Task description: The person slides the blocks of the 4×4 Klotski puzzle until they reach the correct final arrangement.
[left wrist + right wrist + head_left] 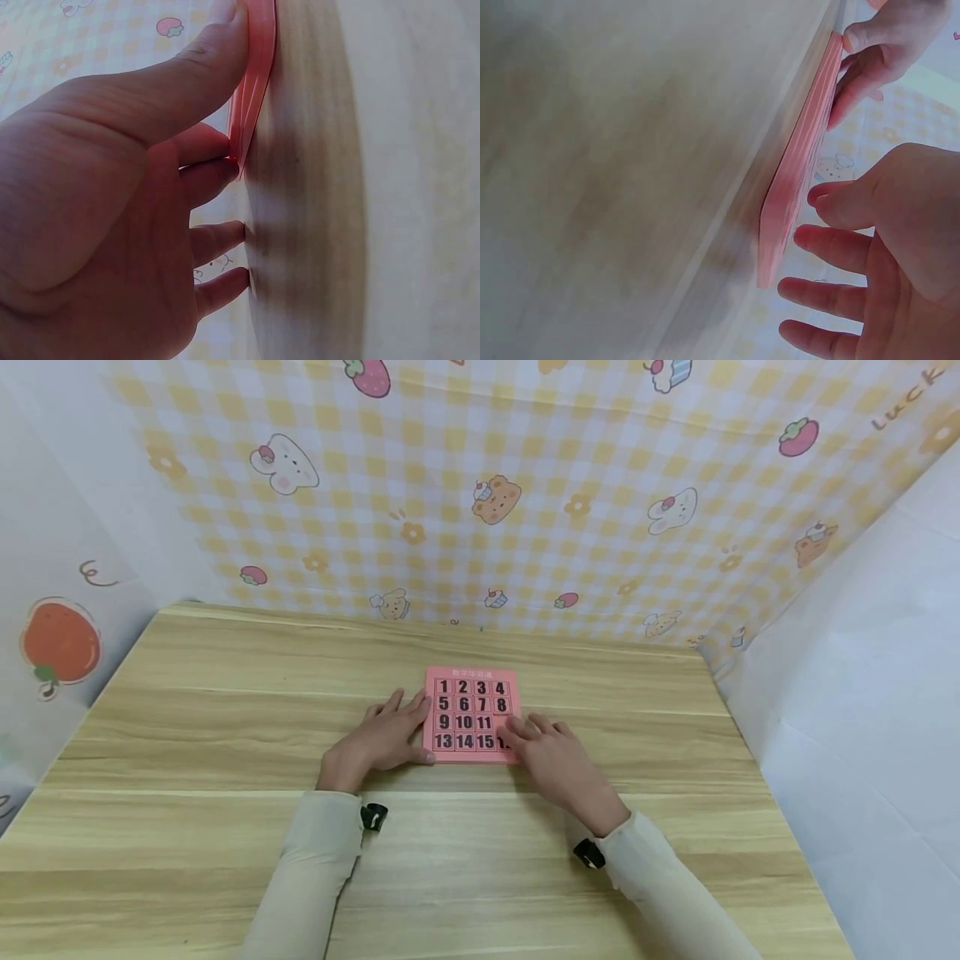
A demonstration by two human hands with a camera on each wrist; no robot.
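A pink sliding number puzzle point(472, 758) lies flat on the wooden table, its numbered tiles in rows. My left hand point(382, 739) holds its left side, the thumb at the near left corner and the index and middle fingers against the left edge. The other two fingertips touch the table, as the left wrist view shows. Over the lower right part of the puzzle reaches my right hand point(558, 764), fingers extended and fingertips at the tile beside 15. That tile is partly covered by the fingers. In the right wrist view the thumb stands apart from the pink edge point(799, 165).
The wooden table point(225, 710) extends around the puzzle on all sides. Behind it hangs a yellow checked cloth point(450, 460) with cartoon prints. White sheets point(885, 652) close off the left and right sides.
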